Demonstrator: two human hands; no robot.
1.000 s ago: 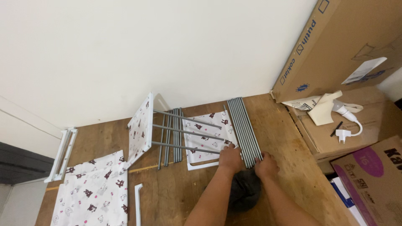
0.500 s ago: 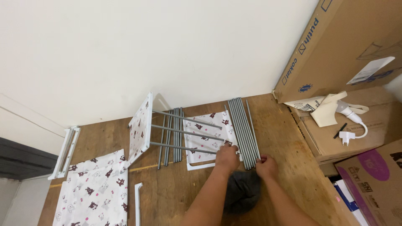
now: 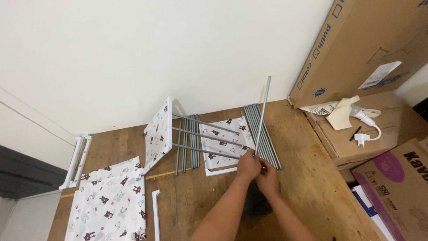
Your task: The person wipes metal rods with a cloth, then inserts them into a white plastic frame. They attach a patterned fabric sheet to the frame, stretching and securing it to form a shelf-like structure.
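Both my hands are on one grey metal rod [image 3: 263, 114]. Left hand [image 3: 248, 166] is closed around its lower end; right hand [image 3: 268, 175] sits just beside and touches the same end, fingers curled, but I can't tell how firmly they grip. The rod's long axis runs up and slightly right: bottom end at my hands, top end pointing toward the white wall [image 3: 133, 53], lifted off the floor.

Just right of it, the bundle of grey rods [image 3: 261, 134] lies flat on the wooden floor [image 3: 303, 178], long axes running away from me toward the wall. Left of my hands, a patterned fabric panel [image 3: 158, 134] stands on edge with three rods sticking out of it sideways. Another patterned panel [image 3: 223, 143] lies flat beneath them.

Packages, right side: a large brown cardboard box [image 3: 370, 44] leans against the wall, blue print, white paper label on its face. Below it is a lower brown carton [image 3: 379, 138] with a white plug and cable [image 3: 363, 127] on top. At the far right, a brown box with a purple round patch [image 3: 397, 178].
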